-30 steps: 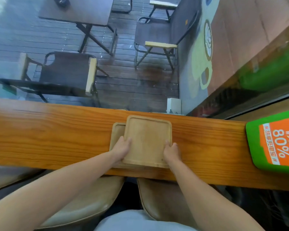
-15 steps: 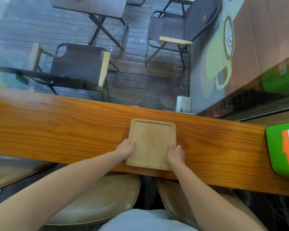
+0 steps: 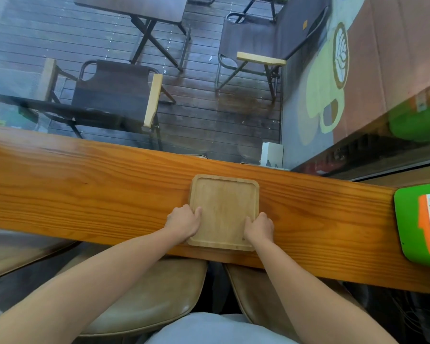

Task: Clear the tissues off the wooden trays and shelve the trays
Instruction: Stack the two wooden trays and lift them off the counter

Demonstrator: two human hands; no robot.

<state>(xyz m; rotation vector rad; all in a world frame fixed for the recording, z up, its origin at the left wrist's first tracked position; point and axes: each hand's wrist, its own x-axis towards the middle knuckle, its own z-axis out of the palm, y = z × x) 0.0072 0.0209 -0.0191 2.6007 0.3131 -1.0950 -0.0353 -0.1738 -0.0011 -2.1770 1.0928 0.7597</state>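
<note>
A square light-wood tray [image 3: 225, 207] with a raised rim lies on the long orange-brown wooden counter [image 3: 85, 194], near its front edge. Its surface is bare; no tissue shows on it. A second tray seen earlier lies squarely under it and is hidden. My left hand [image 3: 184, 223] grips the tray's near-left edge, thumb over the rim. My right hand [image 3: 260, 228] grips the near-right edge the same way.
A green and orange sign [image 3: 422, 222] lies on the counter at the right. Two tan stool seats [image 3: 144, 294] stand below the counter's front edge. Beyond a window are dark folding chairs [image 3: 114, 95] and a table on wet decking.
The top tray slid left onto the lower tray, which now is fully covered. Both hands stayed on the tray's near corners.
</note>
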